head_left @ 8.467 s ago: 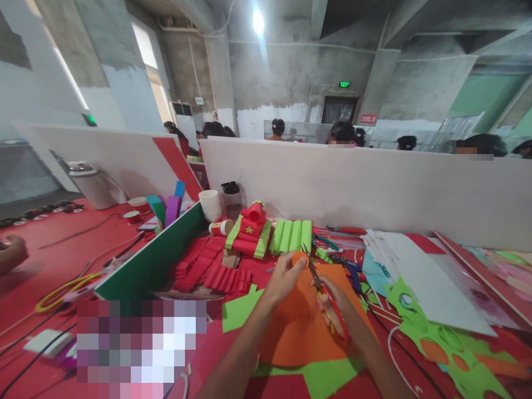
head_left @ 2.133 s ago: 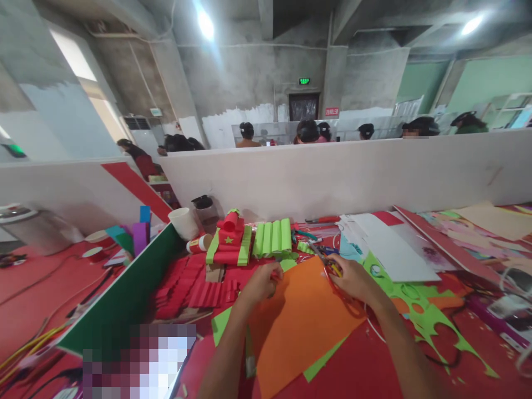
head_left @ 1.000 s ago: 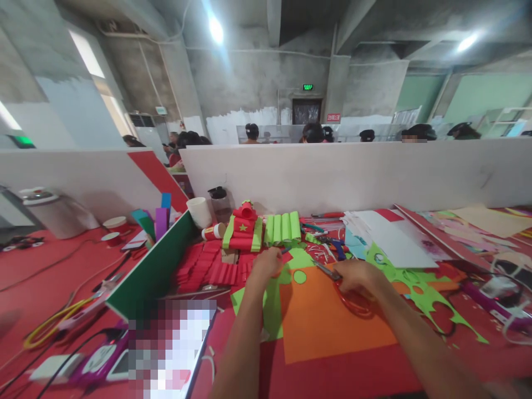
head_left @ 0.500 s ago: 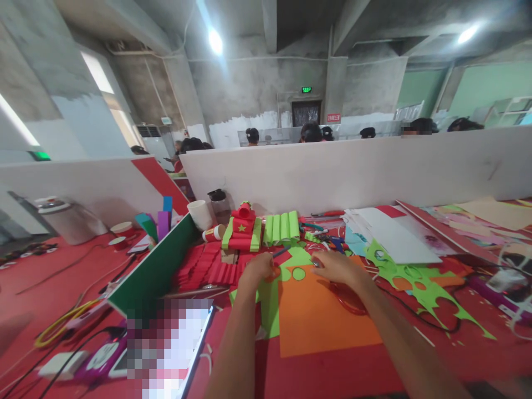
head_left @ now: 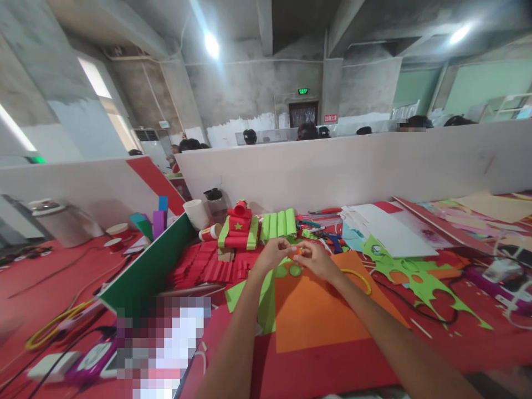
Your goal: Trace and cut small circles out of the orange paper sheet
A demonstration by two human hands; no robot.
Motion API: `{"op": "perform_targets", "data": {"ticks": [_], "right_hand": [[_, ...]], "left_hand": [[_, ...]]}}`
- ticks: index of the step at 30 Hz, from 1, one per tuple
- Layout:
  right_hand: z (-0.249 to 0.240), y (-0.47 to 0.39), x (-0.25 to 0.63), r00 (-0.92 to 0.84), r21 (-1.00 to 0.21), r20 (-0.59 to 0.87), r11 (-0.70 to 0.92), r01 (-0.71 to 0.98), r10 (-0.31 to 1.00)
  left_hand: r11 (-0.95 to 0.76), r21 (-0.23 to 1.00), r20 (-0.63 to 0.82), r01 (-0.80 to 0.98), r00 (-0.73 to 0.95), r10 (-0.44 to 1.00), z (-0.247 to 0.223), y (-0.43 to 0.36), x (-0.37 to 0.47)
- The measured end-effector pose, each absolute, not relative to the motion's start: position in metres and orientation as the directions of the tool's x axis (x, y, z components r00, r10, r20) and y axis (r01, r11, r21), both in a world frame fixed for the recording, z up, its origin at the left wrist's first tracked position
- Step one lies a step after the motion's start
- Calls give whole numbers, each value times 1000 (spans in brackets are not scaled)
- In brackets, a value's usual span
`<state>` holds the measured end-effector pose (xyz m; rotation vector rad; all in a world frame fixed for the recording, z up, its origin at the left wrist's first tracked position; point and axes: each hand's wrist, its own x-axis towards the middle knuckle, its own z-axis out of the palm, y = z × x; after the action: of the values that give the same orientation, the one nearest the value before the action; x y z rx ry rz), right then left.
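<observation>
Both hands meet just above centre frame. Left hand (head_left: pixel 275 254) pinches a small orange paper piece (head_left: pixel 296 252) between thumb and fingers; right hand (head_left: pixel 316 259) pinches the same piece from the other side. Piece sits between the fingertips, mostly covered, exact shape not readable.

Directly below: orange sheet (head_left: pixel 320 316), flat, lower centre, partly under the right forearm. Two green discs (head_left: pixel 295 270) near its top left corner, just under the hands. Green sheet (head_left: pixel 268 313) pokes out along its left side. Scissors (head_left: pixel 367 281): only a yellow handle loop shows, right of the right wrist; can't tell if the hand touches them.

Centre, behind the hands: green paper rolls (head_left: pixel 279 224) side by side, and left of them a red-and-green paper model (head_left: pixel 238 227) with a star on the front. Red folded strips (head_left: pixel 199 263) spread left of the hands, next to the tilted green board (head_left: pixel 145 263). White cup (head_left: pixel 196 214) stands at the board's far end, black-lidded jar (head_left: pixel 216 205) just right of it. Right of frame: green cut-out scrap (head_left: pixel 440 288) with round holes, white sheets (head_left: pixel 399 230) above it. Lower left: device screen (head_left: pixel 166 349), pixelated, unreadable.
</observation>
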<state>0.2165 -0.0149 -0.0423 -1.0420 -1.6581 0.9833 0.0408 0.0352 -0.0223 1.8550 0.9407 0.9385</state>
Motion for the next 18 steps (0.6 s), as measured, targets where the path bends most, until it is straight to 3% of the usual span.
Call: {"op": "perform_targets", "data": {"ticks": [7, 18], "right_hand": [[-50, -3, 232, -127, -961, 213, 231, 151, 969], [-50, -3, 234, -112, -978, 156, 169, 120, 981]], "left_hand": [[-376, 874, 160, 307, 551, 819, -27, 33, 43], [-385, 876, 203, 290, 503, 840, -25, 31, 47]]}}
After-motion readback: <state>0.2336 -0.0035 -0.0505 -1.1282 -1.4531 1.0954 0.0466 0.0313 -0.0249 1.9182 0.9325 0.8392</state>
